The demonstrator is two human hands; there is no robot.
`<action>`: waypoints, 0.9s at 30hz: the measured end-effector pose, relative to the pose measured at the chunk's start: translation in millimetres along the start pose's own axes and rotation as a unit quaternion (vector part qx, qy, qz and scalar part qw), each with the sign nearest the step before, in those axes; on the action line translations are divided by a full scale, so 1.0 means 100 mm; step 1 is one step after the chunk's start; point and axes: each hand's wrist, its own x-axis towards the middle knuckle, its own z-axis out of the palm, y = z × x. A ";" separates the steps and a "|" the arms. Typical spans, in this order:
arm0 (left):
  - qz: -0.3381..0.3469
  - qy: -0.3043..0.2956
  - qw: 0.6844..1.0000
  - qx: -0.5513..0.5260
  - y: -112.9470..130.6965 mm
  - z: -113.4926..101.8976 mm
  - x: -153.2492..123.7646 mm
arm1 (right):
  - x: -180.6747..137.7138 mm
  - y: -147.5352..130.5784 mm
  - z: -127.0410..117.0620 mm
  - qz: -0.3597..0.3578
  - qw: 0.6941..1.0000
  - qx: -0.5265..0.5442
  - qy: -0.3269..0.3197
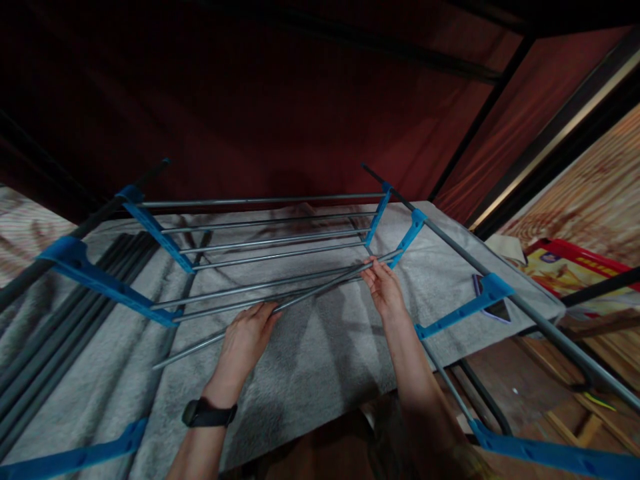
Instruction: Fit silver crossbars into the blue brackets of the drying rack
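My left hand (249,335), with a dark watch at the wrist, is closed around a thin grey metal rod (195,347). Farther right, my right hand (383,285) pinches the same rod close to its right end. The rod slants up to the right, and its right end lies by a blue plastic bracket (409,238); whether it touches the bracket I cannot tell. Behind my hands, several similar rods (280,256) span the rack between blue brackets on both sides. The left bracket (115,288) carries rods of the nearer tier; its slanted rod's left end hangs free.
A grey blanket (320,373) covers the surface below. Several dark tubes (65,320) lie at the left. On the right are another blue bracket (465,307), a phone-like flat object (495,307) and a red-yellow box (575,267). A dark red curtain (280,120) hangs behind.
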 end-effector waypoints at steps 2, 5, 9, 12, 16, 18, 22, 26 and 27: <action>-0.002 0.002 1.000 0.007 0.02 0.00 0.00 | -0.01 0.00 0.02 0.001 1.000 -0.001 -0.005; -0.004 -0.003 1.000 0.006 0.05 -0.01 0.00 | -0.02 -0.01 0.05 0.001 1.000 0.003 -0.011; -0.009 -0.008 1.000 0.002 0.08 0.00 0.00 | -0.02 -0.01 0.09 0.007 1.000 -0.008 -0.014; -0.008 -0.004 1.000 0.006 0.09 0.01 0.00 | -0.02 -0.01 0.12 0.011 1.000 -0.013 -0.010; -0.007 0.006 1.000 0.007 0.10 0.01 0.01 | -0.01 0.00 0.12 0.011 1.000 -0.013 -0.007; -0.007 0.008 1.000 0.007 0.10 0.01 0.02 | 0.00 0.01 0.11 0.008 1.000 -0.014 -0.007; -0.006 0.006 1.000 0.007 0.12 0.00 0.03 | 0.01 0.02 0.10 0.000 1.000 -0.014 -0.012; -0.009 0.006 1.000 0.009 0.12 0.00 0.04 | 0.01 0.01 0.09 0.002 1.000 -0.018 -0.008; -0.007 0.008 1.000 0.008 0.12 0.00 0.04 | 0.01 0.01 0.09 0.002 1.000 -0.017 -0.006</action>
